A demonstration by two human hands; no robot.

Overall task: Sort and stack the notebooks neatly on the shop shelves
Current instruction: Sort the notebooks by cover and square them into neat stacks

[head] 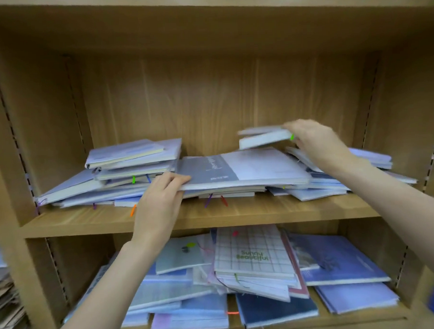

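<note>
Head view: left hand [162, 191] pinches the large grey-and-white notebook [243, 169] atop the upper shelf [262, 209] pile. Right hand [314, 140] fingers grip a small, blurred notebook [263, 138] raised above. Pulling could slide the loose stacks [126, 173] off.

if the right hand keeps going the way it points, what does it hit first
Probably nothing soon: the right hand, lifting a small notebook, points left over the pile; the left stack lies farther along, depth unclear.

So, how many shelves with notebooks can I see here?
2. The upper shelf, where the left hand grips a grey notebook and the right hand a small notebook, and the lower shelf beneath it. Paper stacks at far left are cut off.
</note>
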